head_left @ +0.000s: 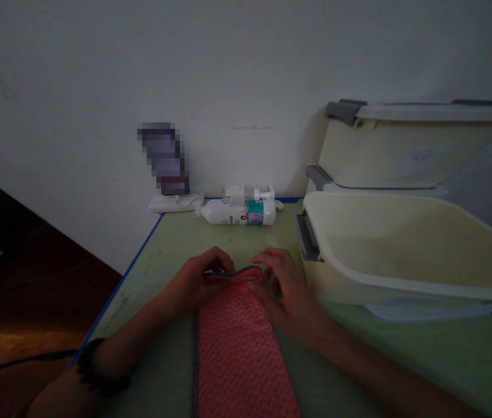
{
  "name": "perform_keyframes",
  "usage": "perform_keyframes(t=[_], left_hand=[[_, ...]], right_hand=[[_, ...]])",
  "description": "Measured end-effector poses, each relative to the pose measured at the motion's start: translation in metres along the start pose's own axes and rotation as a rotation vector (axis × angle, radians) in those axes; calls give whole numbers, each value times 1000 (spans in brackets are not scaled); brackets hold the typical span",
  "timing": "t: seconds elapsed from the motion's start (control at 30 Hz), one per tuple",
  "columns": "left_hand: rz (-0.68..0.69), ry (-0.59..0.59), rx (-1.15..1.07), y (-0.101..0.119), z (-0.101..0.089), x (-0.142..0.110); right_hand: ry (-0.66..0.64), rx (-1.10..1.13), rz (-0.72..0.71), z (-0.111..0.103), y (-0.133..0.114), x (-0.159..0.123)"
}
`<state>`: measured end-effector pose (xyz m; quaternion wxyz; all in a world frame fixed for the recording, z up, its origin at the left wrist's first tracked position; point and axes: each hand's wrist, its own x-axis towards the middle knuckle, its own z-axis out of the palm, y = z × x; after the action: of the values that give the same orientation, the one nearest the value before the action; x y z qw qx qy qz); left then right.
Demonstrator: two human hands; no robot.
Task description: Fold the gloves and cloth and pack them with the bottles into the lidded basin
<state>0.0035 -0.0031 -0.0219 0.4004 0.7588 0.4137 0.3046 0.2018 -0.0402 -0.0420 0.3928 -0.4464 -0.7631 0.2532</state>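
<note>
A pink textured cloth (239, 354) with a dark stitched edge lies lengthwise on the green table (154, 255), running from the bottom of the view toward the wall. My left hand (198, 281) pinches the far end of the cloth at its left corner, fingers curled on it. My right hand (283, 287) grips the same far end at its right corner. The dark edge between the two hands is lifted a little off the table and looks folded over. A dark band sits on my left wrist (98, 371).
A cream plastic tub (402, 278) stands right of the hands, with stacked cream tubs (407, 151) behind it. A white bottle (237, 212) lies on its side near the wall, a white device (248, 191) behind it. The table's blue left edge (133, 261) borders dark floor.
</note>
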Motion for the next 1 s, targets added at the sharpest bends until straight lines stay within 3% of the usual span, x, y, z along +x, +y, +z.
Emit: perform_keyframes(t=[0.17, 0.3, 0.47, 0.67, 0.87, 1.0], left_hand=[[8, 10, 7, -3, -8, 0], [-59, 12, 61, -6, -16, 2], [-38, 47, -46, -11, -20, 4], [-4, -62, -193, -11, -19, 3], [-32, -132, -111, -5, -20, 3], [25, -130, -49, -7, -22, 4]], right_hand=[[-70, 53, -50, -1, -4, 0], [-8, 46, -73, -2, -3, 1], [82, -33, -78, -3, -2, 2], [102, 58, -5, -2, -6, 0], [153, 78, 16, 1, -6, 1], [172, 64, 11, 2, -3, 3]])
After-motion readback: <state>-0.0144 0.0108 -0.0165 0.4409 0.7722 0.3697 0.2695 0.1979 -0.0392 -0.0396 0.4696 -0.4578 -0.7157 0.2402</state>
